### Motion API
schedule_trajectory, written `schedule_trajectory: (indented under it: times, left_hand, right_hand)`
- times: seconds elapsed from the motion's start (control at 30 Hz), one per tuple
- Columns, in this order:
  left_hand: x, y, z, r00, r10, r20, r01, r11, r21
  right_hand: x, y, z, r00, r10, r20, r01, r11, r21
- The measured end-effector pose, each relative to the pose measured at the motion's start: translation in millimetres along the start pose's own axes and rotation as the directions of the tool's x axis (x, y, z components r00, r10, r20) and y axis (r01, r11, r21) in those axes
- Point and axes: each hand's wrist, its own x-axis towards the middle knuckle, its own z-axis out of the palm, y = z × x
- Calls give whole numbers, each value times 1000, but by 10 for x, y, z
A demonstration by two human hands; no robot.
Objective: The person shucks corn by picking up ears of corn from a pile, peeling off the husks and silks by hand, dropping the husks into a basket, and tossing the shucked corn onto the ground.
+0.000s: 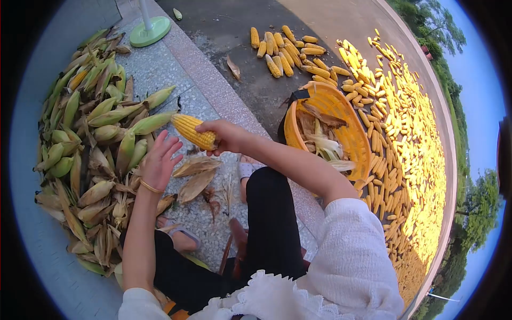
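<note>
My right hand (pixel 226 136) is closed round one end of a husked yellow corn cob (pixel 192 129), which it holds up in front of me. My left hand (pixel 160 161) is raised just left of the cob, its fingers spread and nothing in them. Under and beyond the left hand lies a big heap of corn ears in their husks (pixel 109 117), green and dry brown. One green-husked ear (pixel 152 123) points toward the cob's far end. Loose dry husks (pixel 197 181) lie on the speckled floor below my hands.
To the right, an orange basket (pixel 330 101) holds stripped husks. A small pile of husked cobs (pixel 282 50) lies on the ground ahead, and a wide spread of cobs (pixel 410 160) covers the right. A stand with a green round base (pixel 150 32) is at upper left.
</note>
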Motion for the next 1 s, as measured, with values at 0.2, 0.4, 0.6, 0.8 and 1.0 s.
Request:
schedule_trajectory:
  times: [0.2,0.4,0.6,0.8,1.0]
  left_hand:
    - [-42,255,-303,986,95,-141,-88,995,51]
    - [-209,416,-438,965,170,-198,-148,981,123]
    - [-312,481,-616,961,188,-202,-159,976,151]
    - [-583,668,-881,936,242,-257,-206,966,159]
    - [-781,755,-1177,927,237,-290,-193,966,172]
  right_hand:
    - [-746,-569,-2208,761,-19,-649,200,958,206]
    - [-1771,-1580,-4010,448,-500,-741,665,740,-97]
    - [274,-846,-1827,825,-352,-442,6,787,-617]
    - [2265,960,-549,986,-163,-44,-33,75,-997]
    - [2482,1886,49,983,117,-138,-129,-83,-988]
